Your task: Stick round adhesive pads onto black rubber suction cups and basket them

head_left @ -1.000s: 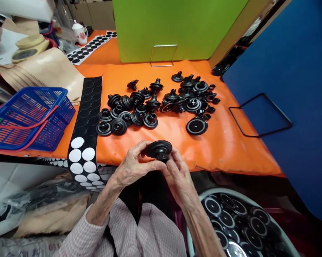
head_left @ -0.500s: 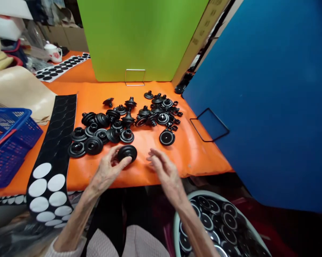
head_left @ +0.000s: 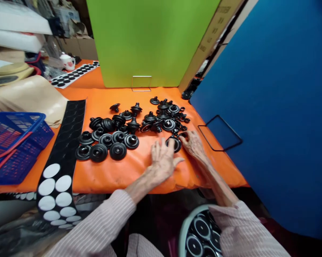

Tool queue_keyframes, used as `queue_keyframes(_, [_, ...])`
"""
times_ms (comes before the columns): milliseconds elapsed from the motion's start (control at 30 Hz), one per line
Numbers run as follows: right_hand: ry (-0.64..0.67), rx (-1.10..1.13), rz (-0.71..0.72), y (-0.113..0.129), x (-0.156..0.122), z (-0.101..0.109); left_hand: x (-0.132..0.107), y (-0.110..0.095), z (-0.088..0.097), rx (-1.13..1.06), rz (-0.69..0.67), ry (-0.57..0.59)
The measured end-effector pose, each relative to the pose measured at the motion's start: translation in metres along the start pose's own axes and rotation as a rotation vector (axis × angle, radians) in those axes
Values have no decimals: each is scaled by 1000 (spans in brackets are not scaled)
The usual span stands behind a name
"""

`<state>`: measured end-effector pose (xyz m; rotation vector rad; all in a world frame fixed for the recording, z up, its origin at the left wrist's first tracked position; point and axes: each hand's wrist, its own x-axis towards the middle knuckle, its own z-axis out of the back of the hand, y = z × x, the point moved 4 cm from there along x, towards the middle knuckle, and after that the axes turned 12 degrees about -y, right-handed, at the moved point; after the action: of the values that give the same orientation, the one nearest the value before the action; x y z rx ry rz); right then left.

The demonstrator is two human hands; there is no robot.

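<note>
The left hand point(head_left: 162, 160) and right hand point(head_left: 193, 144) have come down, left fingers spread, right curled, touching a ribbed black rubber disc point(head_left: 174, 145).

Tub point(head_left: 183, 228) cut off, black rubber disc point(head_left: 175, 146) partly hidden

Logged from my remote station, one work table under an orange plastic cover point(head_left: 118, 178):

- Black moulded rubber parts, in two loose groups: left group point(head_left: 107, 137), mostly flanged side down; right group point(head_left: 163, 117), more tightly heaped.
- Black sheet strip point(head_left: 70, 132), lying lengthwise at the left of the parts, with white discs point(head_left: 55, 189) at its near end.
- Blue plastic basket point(head_left: 19, 146), at the left edge.
- Tan paper sheets point(head_left: 35, 100), behind the basket.
- Sheet of black discs point(head_left: 72, 75), at the far left.
- White ceramic mug with red decoration point(head_left: 68, 62), beyond it.
- Green board point(head_left: 150, 39), upright at the far edge, with a wire stand point(head_left: 141, 84) at its foot.
</note>
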<state>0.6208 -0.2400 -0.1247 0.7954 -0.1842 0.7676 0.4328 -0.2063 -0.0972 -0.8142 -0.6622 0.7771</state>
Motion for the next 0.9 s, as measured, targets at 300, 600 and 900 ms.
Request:
queue_keyframes(300, [99,313,-89,35,-91,39,14,32,16,-401,359,-2])
queue_keyframes(600, [81,563,-180,107,-158,31,-49,58,67,-756,684,-39])
queue_keyframes(900, [19,427,51,136,-164,34,-64,62,74,-713,561,-48])
